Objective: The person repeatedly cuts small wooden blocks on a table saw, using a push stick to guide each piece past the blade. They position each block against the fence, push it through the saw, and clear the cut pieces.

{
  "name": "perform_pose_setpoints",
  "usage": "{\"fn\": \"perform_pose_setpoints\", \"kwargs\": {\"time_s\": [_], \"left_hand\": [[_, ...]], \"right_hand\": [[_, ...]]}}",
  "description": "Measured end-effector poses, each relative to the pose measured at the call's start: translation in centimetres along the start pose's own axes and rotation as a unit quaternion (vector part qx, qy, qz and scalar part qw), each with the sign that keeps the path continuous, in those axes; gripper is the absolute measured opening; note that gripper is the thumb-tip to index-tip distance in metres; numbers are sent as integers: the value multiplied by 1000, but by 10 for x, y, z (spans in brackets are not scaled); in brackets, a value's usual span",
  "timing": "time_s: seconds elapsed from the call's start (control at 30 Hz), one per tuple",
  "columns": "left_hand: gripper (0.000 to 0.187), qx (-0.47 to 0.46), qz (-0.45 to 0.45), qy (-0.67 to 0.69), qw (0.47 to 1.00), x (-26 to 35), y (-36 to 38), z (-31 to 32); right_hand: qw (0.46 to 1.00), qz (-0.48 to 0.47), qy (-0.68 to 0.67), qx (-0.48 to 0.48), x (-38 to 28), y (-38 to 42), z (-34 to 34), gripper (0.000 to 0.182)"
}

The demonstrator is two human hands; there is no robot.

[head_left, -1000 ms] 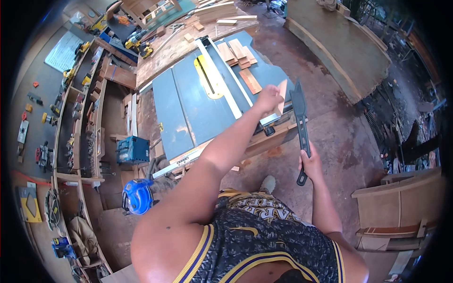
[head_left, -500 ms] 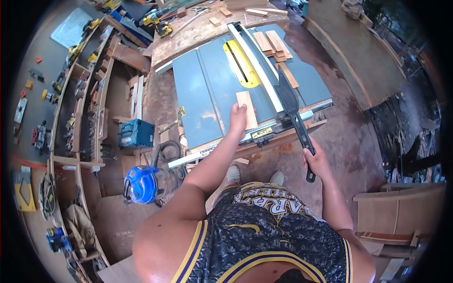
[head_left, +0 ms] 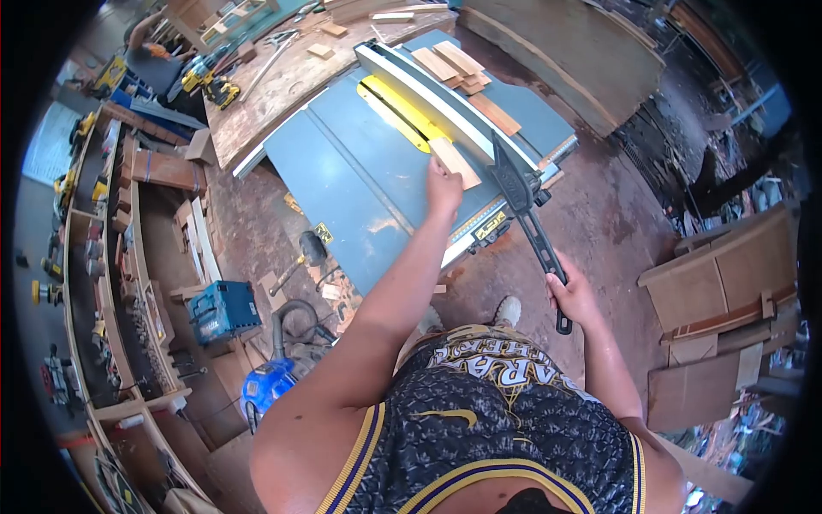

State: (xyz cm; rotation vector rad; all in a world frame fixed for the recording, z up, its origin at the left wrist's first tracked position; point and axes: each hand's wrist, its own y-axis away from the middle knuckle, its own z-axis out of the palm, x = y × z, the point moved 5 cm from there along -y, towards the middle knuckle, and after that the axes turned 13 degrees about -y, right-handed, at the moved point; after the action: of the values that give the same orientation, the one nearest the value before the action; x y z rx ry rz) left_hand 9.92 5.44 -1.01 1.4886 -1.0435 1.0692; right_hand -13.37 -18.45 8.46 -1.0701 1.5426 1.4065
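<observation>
Fingers of the left hand (head_left: 444, 190) press flat on the near end of a small wood piece (head_left: 455, 163), which lies on the blue table saw top (head_left: 342, 184) with its long edge against the pale rip fence (head_left: 432, 96), just short of the yellow throat plate (head_left: 402, 113). Whether those fingers are spread or together cannot be told at this size. The right hand (head_left: 572, 295) is wrapped in a fist around the handle of a black push stick (head_left: 524, 210), whose broad head rests over the fence's near end, just beside the wood piece. Beyond the fence, several cut wood strips (head_left: 462, 73) lie on the saw's right wing. Left of the saw stand a worn workbench (head_left: 282, 86), tool shelves (head_left: 111, 257), a blue tool case (head_left: 221, 310) and a blue vacuum (head_left: 270, 385).
</observation>
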Motion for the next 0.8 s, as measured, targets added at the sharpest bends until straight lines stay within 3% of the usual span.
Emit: {"fn": "perform_pose_setpoints", "kwargs": {"time_s": [0.03,0.07,0.1,0.13,0.17,0.23,0.47,0.57,0.8], "left_hand": [[63,-58,91,-102,989,5,-2,5],[63,-60,95,-104,988,0,-2,4],[64,32,152,-304,940,8,9,-4],[65,125,198,-488,841,17,21,-10],[65,129,201,-490,838,19,24,-16],[59,27,234,-468,852,23,28,-15],[58,67,224,-459,857,17,28,2],[59,71,239,-525,814,16,28,6],[65,58,216,-580,783,18,12,5]], "right_hand": [[1000,4,5,1,1,2,0,54],[1000,8,10,1,1,3,-2,54],[1000,4,8,2,3,4,-4,54],[1000,4,4,-1,7,4,-7,53],[1000,2,0,-5,9,4,-10,53],[1000,-1,15,-12,6,4,-16,53],[995,-23,22,-90,18,-1,-60,53],[993,-21,16,-113,15,-3,-74,54],[990,15,6,-142,26,-6,-104,54]]}}
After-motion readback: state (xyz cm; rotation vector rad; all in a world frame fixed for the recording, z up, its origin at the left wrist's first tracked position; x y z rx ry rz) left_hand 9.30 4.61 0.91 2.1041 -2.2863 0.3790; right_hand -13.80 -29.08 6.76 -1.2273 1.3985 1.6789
